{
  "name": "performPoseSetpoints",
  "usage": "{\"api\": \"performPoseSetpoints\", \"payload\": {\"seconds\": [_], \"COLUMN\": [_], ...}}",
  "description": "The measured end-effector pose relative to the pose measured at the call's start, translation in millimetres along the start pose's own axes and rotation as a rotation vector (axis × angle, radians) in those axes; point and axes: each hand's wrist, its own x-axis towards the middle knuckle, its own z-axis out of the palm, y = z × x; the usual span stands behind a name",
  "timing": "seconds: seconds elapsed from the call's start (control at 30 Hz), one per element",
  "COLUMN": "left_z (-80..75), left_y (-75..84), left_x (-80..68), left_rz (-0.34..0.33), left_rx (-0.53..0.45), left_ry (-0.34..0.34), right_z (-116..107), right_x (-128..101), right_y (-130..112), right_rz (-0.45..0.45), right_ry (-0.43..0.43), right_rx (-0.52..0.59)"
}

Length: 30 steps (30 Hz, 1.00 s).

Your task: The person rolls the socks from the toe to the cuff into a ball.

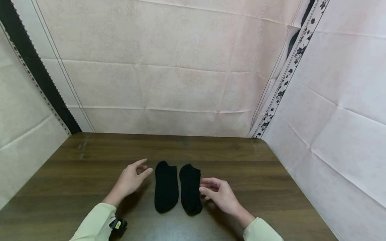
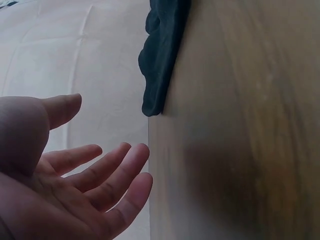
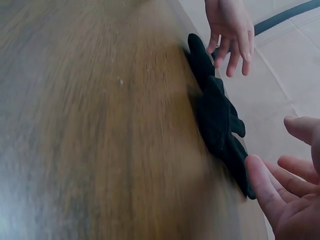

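Two black socks are lying flat and side by side on the wooden table [image 1: 75,174], toes pointing to the far edge; the left sock [image 1: 166,185] and the right sock [image 1: 190,188] are running nearly parallel, with a thin strip of wood showing between them; both are sitting toward the near half of the table, roughly in the middle from left to right.

The left hand [image 1: 130,180] is hovering just left of the left sock, fingers loose and spread, gripping nothing; from the left wrist view the palm is lying open and there is clear air between the fingertips [image 2: 137,152] and the dark fabric. The right hand [image 1: 219,194] is sitting just beside the right sock's right edge, fingers gently curled but not closed on anything; whether the fingertips [image 3: 260,172] are brushing the cloth I cannot tell, though from the right wrist view they seem to be a touch short of it.

As I am judging it, the trouble would be coming from the fabric itself; thin, limp socks on a smooth top are likely to be sliding or bunching if a hand is dragging across them rather than pinching cleanly; one hand pulling its sock alone could be skewing it out of line with its neighbour; a shallow pinch could be catching only the top layer.
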Motion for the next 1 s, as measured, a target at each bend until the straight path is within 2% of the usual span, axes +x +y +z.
{"api": "performPoseSetpoints", "payload": {"seconds": [0.2, 1.0], "left_z": [3.8, 10.3], "left_y": [1.8, 8.0], "left_x": [3.2, 10.3], "left_rz": [0.006, -0.01], "left_rx": [-0.033, -0.126], "left_ry": [-0.012, -0.039], "right_z": [6, 30], "right_x": [3, 17], "right_y": [-5, -15], "right_rz": [0.01, 0.075], "right_ry": [0.0, -0.096], "right_rx": [0.026, 0.162]}}
